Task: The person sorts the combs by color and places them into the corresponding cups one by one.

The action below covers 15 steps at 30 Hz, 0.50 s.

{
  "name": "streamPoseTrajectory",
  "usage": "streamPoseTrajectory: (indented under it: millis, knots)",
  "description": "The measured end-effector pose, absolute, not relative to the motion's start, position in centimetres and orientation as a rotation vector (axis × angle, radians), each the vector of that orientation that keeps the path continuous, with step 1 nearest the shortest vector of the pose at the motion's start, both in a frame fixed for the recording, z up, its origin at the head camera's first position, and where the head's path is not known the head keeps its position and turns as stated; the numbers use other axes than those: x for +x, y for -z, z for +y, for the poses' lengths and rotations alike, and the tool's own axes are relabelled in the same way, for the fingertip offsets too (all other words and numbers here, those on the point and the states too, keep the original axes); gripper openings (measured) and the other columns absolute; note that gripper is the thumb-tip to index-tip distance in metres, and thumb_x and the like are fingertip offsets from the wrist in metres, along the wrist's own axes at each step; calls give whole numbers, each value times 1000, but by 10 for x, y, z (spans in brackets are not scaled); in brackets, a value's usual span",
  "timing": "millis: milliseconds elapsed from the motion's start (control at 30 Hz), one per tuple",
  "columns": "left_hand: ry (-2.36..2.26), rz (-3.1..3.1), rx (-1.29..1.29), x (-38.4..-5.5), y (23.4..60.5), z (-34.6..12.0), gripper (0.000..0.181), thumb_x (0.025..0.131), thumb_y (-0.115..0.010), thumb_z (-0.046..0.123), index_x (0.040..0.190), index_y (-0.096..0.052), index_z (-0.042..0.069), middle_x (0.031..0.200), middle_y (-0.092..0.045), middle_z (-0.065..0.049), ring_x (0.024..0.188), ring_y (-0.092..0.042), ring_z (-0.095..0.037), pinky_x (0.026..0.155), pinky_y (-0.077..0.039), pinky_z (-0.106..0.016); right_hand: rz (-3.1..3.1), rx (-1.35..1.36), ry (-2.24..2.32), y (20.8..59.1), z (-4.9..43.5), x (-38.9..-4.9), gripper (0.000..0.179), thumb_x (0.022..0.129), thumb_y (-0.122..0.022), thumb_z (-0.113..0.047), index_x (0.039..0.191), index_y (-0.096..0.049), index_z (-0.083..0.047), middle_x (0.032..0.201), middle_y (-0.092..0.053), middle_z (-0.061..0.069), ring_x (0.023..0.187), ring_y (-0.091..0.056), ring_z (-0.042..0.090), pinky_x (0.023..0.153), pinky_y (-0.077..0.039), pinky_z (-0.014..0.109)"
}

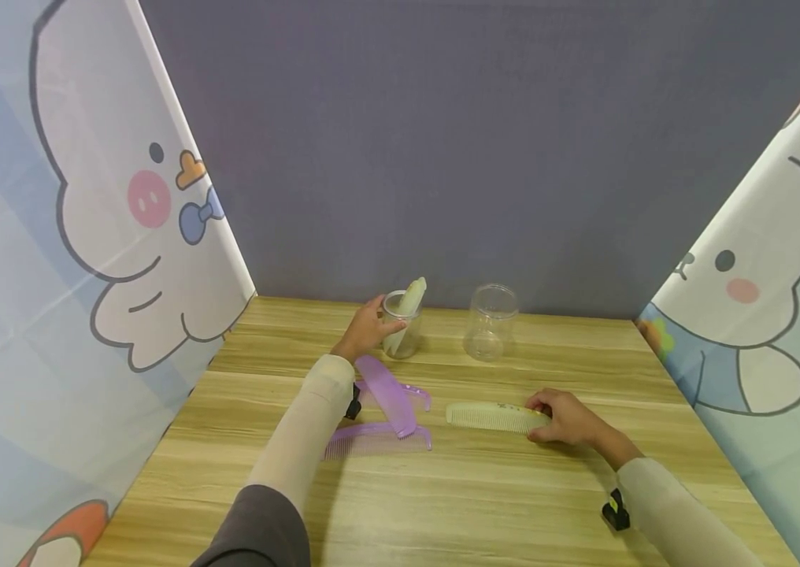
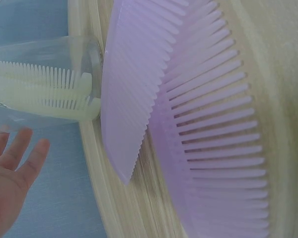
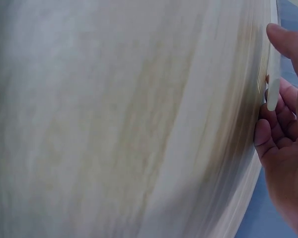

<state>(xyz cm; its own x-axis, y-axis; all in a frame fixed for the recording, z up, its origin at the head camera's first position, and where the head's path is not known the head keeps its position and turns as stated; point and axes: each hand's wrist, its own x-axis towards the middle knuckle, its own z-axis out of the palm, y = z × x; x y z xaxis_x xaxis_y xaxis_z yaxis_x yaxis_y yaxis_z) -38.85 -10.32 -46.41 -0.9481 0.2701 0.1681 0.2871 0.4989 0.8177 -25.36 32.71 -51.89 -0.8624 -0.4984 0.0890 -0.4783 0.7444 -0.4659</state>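
At the back, my left hand holds a clear jar by its rim, thumb in front and fingers at the left side. Pale green comb ends show through the jar wall in the left wrist view, and one comb leans out of the top. My right hand pinches the right end of another pale green comb, lying along the table. Its edge sits between thumb and fingers in the right wrist view. Several purple combs overlap beside my left forearm.
A second clear jar stands at the back, right of the held one. A grey wall closes off the wooden table behind. Cartoon-printed curtains hang along both sides.
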Motion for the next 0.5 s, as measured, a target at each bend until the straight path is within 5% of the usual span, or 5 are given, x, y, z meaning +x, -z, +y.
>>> streamPoseTrajectory:
  millis: [500]
  knots:
    - [1497, -2709, -479, -388, 462, -103, 83, 93, -75, 41, 158, -34, 8, 155, -46, -18, 139, -50, -39, 107, -51, -53, 2940, -757, 767, 520, 325, -257, 45, 75, -89, -33, 107, -71, -7, 95, -66, -4, 82, -54, 1, 71, -52, 24]
